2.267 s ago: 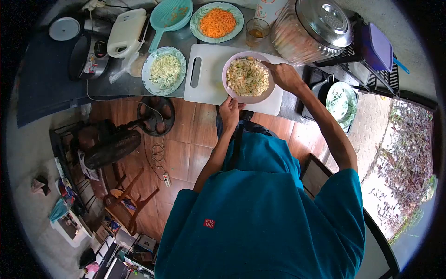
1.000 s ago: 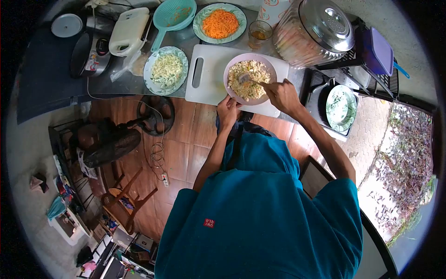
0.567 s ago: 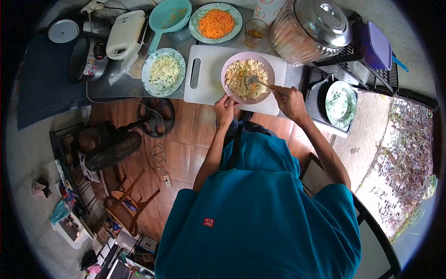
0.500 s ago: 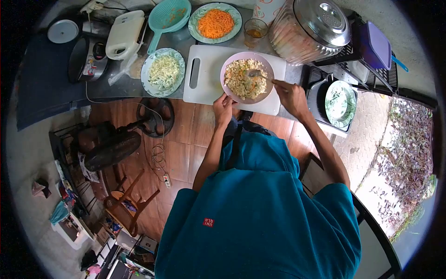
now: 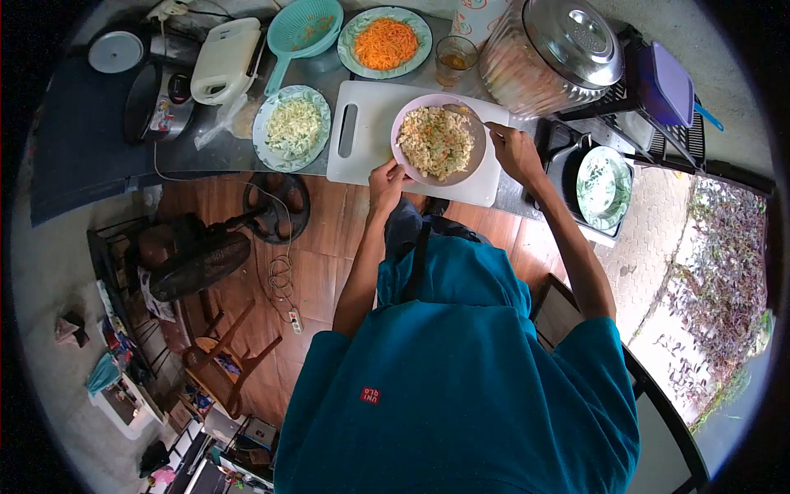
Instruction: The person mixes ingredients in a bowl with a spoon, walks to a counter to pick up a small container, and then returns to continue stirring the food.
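A pink bowl (image 5: 401, 109) with a crumbly pale mixture (image 5: 436, 144), flecked orange and green, rests on the white cutting board (image 5: 360, 156). My left hand (image 5: 386, 186) pinches the bowl's lower left rim. In my right hand (image 5: 517, 154) is the handle of a metal spoon (image 5: 457, 109), whose head lies at the upper right edge of the mixture, inside the bowl. Left of the board stands a plate of shredded pale vegetable (image 5: 292, 129). Behind the board are a plate of shredded carrot (image 5: 385, 44) and a glass of brown liquid (image 5: 454, 62).
A large lidded jar (image 5: 527, 70) stands behind the board, right of the glass. To the right, a green-patterned plate (image 5: 603, 188) sits on the stove. A green strainer (image 5: 303, 26) and a white appliance (image 5: 224, 62) are at the back left. A fan (image 5: 200, 265) stands below.
The spoon's head has moved from the middle of the mixture to the bowl's upper right side. My right hand has shifted slightly up, and my left hand slightly left.
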{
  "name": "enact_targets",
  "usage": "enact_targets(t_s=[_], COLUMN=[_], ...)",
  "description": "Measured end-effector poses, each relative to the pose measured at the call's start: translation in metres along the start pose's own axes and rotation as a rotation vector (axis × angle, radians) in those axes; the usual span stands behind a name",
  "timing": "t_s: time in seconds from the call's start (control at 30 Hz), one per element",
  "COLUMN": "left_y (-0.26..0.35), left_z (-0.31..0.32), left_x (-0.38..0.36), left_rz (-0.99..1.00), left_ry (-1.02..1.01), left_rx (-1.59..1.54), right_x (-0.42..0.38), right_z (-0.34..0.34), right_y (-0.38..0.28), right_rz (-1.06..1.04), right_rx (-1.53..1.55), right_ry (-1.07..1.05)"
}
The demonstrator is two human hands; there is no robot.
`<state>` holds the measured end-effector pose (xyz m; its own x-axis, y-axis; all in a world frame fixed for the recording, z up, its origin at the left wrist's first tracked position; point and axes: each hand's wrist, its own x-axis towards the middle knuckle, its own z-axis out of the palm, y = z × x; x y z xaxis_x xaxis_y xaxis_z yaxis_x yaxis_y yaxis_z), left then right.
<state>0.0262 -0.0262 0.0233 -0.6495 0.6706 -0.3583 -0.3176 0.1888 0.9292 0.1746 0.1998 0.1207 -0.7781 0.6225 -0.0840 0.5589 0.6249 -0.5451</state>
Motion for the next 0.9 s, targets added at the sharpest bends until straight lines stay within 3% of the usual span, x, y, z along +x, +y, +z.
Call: enact_targets(t_s=[0.3, 0.5, 0.9], left_y=[0.007, 0.005, 0.000], left_z=[0.002, 0.001, 0.002], left_x=[-0.003, -0.003, -0.002], left_rz=[-0.012, -0.011, -0.036], left_ry=[-0.008, -0.009, 0.001], left_rx=[0.004, -0.023, -0.044], right_x=[0.007, 0.008, 0.012], right_z=[0.009, 0.023, 0.001], right_y=[-0.008, -0.003, -0.034], right_rz=[-0.073, -0.138, -0.171], right_rx=[-0.017, -0.219, -0.238], right_ry=[0.005, -0.089, 0.014])
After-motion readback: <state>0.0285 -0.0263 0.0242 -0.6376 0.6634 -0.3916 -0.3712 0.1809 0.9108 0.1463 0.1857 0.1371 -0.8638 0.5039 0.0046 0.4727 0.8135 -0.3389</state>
